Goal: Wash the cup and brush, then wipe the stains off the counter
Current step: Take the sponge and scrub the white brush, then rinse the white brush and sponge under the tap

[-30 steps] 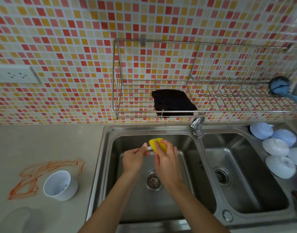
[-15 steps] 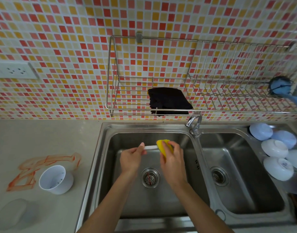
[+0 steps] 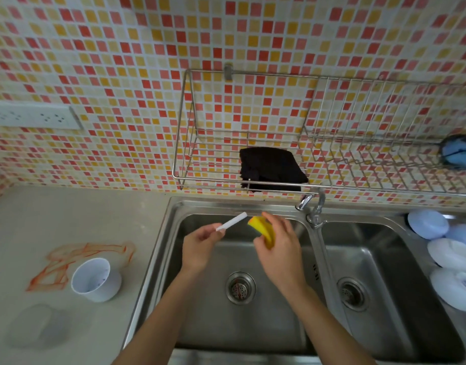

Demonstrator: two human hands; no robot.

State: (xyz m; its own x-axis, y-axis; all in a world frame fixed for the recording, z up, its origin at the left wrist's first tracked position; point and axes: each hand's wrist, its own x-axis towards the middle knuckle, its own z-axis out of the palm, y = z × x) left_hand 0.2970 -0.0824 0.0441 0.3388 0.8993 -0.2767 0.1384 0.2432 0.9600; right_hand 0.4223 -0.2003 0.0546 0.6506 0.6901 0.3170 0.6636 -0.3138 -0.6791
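Observation:
Over the left sink basin (image 3: 195, 327), my left hand (image 3: 200, 246) pinches a thin white brush (image 3: 232, 221) that points up and to the right. My right hand (image 3: 279, 246) is closed around a folded yellow sponge (image 3: 263, 229), just right of the brush tip and apart from it. A white cup (image 3: 94, 279) stands on the beige counter (image 3: 81, 219) left of the sink, beside orange stains (image 3: 76, 259).
A faucet (image 3: 312, 204) stands between the two basins. A wire wall rack (image 3: 318, 159) above holds a black cloth (image 3: 271, 167) and a blue scrubber (image 3: 458, 154). White bowls (image 3: 448, 254) are stacked right of the right basin. A clear lid (image 3: 39, 325) lies on the counter's near left.
The sponge was wrapped around the brush; now my hands have drawn apart and the brush is free of the sponge, its tip tilted upward. The view shifted slightly.

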